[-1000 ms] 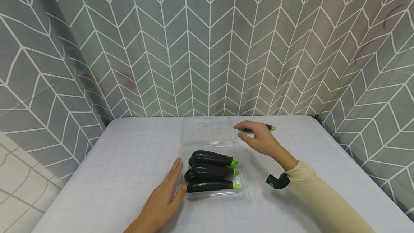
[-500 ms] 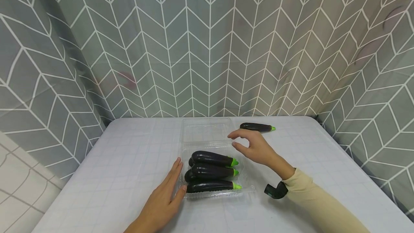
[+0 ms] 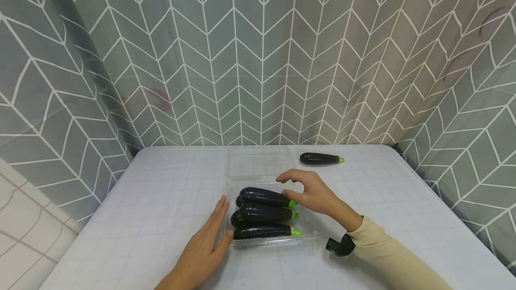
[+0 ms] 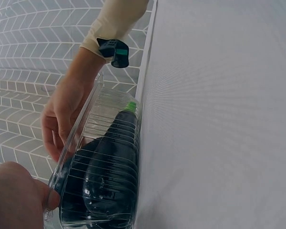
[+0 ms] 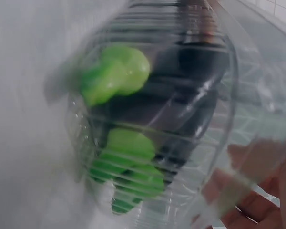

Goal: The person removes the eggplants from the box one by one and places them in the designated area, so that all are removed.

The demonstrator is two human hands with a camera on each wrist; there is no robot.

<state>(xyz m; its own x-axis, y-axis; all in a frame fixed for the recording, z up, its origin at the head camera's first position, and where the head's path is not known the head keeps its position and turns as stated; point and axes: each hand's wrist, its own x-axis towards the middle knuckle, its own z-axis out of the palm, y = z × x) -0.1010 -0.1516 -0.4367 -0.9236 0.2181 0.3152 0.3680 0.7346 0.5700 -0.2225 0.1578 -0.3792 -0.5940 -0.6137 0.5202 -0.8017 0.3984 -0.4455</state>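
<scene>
Several dark purple eggplants (image 3: 263, 213) with bright green stem ends lie piled in a clear plastic clamshell box (image 3: 278, 241), its lid (image 3: 260, 164) folded back behind it. My left hand (image 3: 201, 247) rests straight-fingered along the box's left side. In the left wrist view, that hand's thumb (image 4: 51, 198) lies at the rim. Over the box's back right part hovers my right hand (image 3: 313, 192), fingers loosely bent and nothing between them, its thumb near the rear eggplant's stem. The right wrist view, blurred, shows green stems (image 5: 128, 148) through the plastic wall.
One more eggplant (image 3: 320, 159) lies alone behind the right hand, beside the lid. A white patterned cloth covers the table (image 3: 161, 191). Grey chevron curtains (image 3: 258, 57) hang at the back and both sides. A black curved device (image 3: 340, 245) hangs at the right wrist.
My right hand has moved left and toward me, from the lone eggplant to the back right of the box, uncovering that eggplant. My left hand has stayed in place.
</scene>
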